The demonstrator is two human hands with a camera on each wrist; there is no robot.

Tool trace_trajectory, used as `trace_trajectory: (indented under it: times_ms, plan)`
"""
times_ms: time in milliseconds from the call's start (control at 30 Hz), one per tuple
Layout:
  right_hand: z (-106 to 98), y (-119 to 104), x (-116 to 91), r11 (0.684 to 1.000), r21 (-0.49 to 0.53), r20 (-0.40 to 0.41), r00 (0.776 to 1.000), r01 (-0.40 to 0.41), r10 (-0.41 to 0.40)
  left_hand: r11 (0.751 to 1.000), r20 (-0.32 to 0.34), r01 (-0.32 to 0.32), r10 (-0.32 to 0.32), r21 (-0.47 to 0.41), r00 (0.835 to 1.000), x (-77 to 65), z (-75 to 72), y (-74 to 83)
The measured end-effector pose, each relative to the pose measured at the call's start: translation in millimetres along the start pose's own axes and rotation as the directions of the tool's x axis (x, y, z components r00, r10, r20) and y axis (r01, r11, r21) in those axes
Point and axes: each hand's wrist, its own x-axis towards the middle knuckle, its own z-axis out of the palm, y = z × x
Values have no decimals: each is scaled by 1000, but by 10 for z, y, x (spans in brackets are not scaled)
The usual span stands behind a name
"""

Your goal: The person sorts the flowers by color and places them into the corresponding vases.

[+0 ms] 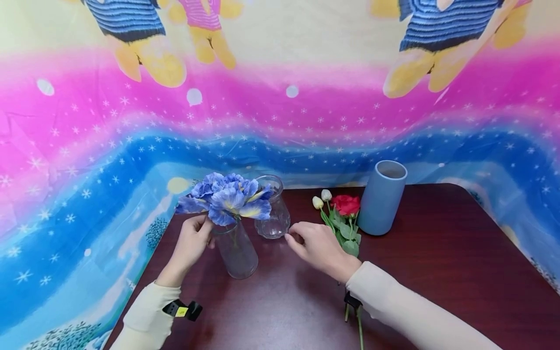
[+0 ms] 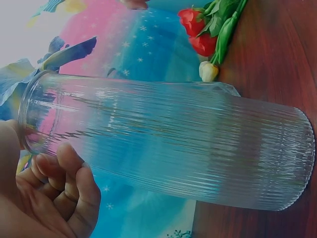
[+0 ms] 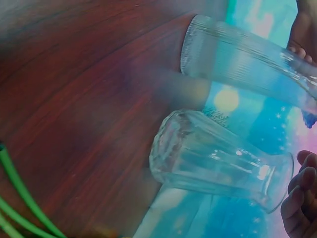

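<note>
A ribbed clear glass vase (image 2: 163,144) holds blue artificial flowers (image 1: 232,197), their stems showing faintly through the glass. My left hand (image 1: 190,245) is at the rim of this vase, thumb and curled fingers against its side; the petals partly cover the contact. Behind and to the right stands a second clear glass vase (image 3: 213,158), wider at the base, with nothing in it. My right hand (image 1: 319,245) hovers in front of it, fingers loosely curled and holding nothing. Under the right forearm pass the stems of a red rose (image 1: 347,205) and white tulips (image 1: 318,202).
A tall blue-grey vase (image 1: 381,201) stands at the back right beside the flower heads. The dark wooden table (image 1: 442,262) meets a patterned cloth backdrop (image 1: 288,121) at the back and sides. Green stems (image 3: 22,188) lie near the right wrist.
</note>
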Motion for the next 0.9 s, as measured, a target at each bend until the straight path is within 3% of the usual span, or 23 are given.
trace_trajectory:
  times_ms: [400, 667, 900]
  plan:
    - [-35, 136, -162, 997, -5, 28, 997, -71, 71, 999, 31, 20, -22, 50, 999, -16, -28, 50]
    - [-70, 201, -214, 995, -12, 40, 995, -94, 95, 997, 113, -15, 6, 73, 994, 8, -118, 113]
    - [-99, 267, -249, 996, -21, 28, 996, -89, 89, 998, 147, 10, -20, 66, 989, 12, -177, 162]
